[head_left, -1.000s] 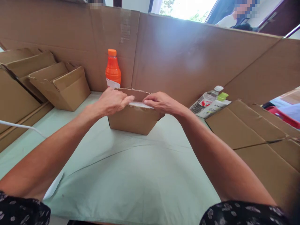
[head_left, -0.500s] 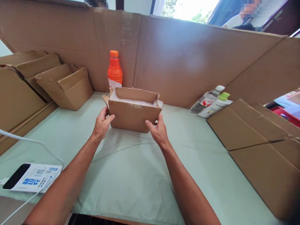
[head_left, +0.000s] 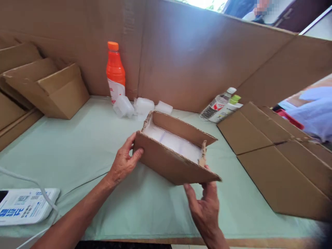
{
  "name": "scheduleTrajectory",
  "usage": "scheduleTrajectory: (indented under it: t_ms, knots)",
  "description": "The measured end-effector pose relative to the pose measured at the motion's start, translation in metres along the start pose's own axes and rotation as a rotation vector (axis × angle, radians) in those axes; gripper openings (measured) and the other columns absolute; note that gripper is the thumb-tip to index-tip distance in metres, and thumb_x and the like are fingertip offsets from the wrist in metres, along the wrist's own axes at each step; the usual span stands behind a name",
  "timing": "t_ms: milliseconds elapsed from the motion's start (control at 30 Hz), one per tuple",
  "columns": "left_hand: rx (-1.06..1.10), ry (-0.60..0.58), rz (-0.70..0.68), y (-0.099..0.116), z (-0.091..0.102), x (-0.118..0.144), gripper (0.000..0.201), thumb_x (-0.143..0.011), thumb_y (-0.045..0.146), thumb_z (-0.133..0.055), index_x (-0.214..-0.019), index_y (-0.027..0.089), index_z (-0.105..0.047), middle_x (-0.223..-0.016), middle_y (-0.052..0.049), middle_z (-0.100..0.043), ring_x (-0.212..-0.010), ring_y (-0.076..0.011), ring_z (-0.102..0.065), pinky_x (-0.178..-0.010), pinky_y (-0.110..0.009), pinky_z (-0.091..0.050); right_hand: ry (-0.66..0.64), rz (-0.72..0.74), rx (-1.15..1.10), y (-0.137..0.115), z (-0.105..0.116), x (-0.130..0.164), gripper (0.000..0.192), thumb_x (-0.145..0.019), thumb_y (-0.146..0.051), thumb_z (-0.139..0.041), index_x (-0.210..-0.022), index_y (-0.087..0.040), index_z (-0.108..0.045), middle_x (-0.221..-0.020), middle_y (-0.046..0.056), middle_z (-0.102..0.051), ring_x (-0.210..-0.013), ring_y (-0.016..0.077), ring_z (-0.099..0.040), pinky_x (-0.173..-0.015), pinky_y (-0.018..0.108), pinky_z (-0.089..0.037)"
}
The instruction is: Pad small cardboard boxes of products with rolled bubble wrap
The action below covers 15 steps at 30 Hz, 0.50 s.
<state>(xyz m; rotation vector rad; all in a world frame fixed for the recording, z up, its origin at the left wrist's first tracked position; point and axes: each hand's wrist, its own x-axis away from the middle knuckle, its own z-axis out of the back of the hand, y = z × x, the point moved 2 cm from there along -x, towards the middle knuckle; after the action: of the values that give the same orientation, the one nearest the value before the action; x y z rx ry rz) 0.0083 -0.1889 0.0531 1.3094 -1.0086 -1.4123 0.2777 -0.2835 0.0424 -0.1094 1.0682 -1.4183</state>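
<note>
A small open-topped cardboard box (head_left: 166, 157) is in front of me, turned at an angle, its right end nearer to me. White, translucent packing material (head_left: 173, 140) fills its inside, and a torn flap stands up at the right end. My left hand (head_left: 126, 160) grips the left end, thumb on the front wall and fingers behind the corner. At the lower right end is my right hand (head_left: 204, 207), its fingers partly hidden against the box and its thumb near the bottom edge. Behind the box lie white translucent cushions (head_left: 144, 106).
An orange bottle (head_left: 115, 72) stands by the cardboard wall (head_left: 186, 58). A clear bottle (head_left: 216, 106) and a green-capped white bottle (head_left: 225, 111) lean at the right, beside a larger carton (head_left: 259, 131). More boxes (head_left: 64, 91) stand left, above a white device (head_left: 31, 207) with a cable.
The box has moved right and nearer to me and has turned, its right end swinging towards me. My right hand has shifted lower. The white cushions behind it now show.
</note>
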Motion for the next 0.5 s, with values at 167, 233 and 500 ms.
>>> scheduleTrajectory:
  t_ms: [167, 233, 500]
  knots:
    - [0.158, -0.106, -0.046, -0.007, -0.028, -0.047, 0.056, -0.087, 0.039, -0.067, -0.138, 0.022, -0.049, -0.148, -0.013, -0.055, -0.139, -0.0270, -0.050, -0.115, -0.042, -0.041, 0.028, 0.077, 0.049, 0.003, 0.000, 0.013, 0.078, -0.093, -0.030, -0.062, -0.161, -0.031, -0.023, -0.153, 0.016, -0.046, -0.129, 0.0331, -0.057, -0.093, 0.052, -0.060]
    - [0.207, -0.160, -0.059, -0.007, -0.055, -0.059, 0.052, -0.085, 0.038, -0.068, -0.131, 0.021, -0.050, -0.142, -0.014, -0.060, -0.136, -0.0268, -0.054, -0.114, -0.041, -0.042, 0.063, 0.043, 0.077, 0.017, 0.012, 0.020, 0.079, -0.093, -0.029, -0.061, -0.161, -0.031, -0.023, -0.154, 0.017, -0.044, -0.130, 0.0335, -0.056, -0.093, 0.053, -0.059]
    - [0.099, -0.204, 0.036, -0.022, -0.211, -0.099, 0.044, -0.084, 0.030, -0.063, -0.125, 0.019, -0.054, -0.136, -0.015, -0.058, -0.135, -0.0313, -0.050, -0.116, -0.052, -0.036, 0.172, -0.107, 0.097, 0.099, 0.058, 0.009, 0.072, -0.091, -0.031, -0.063, -0.157, -0.029, -0.034, -0.159, 0.016, -0.038, -0.141, 0.0330, -0.047, -0.102, 0.055, -0.055]
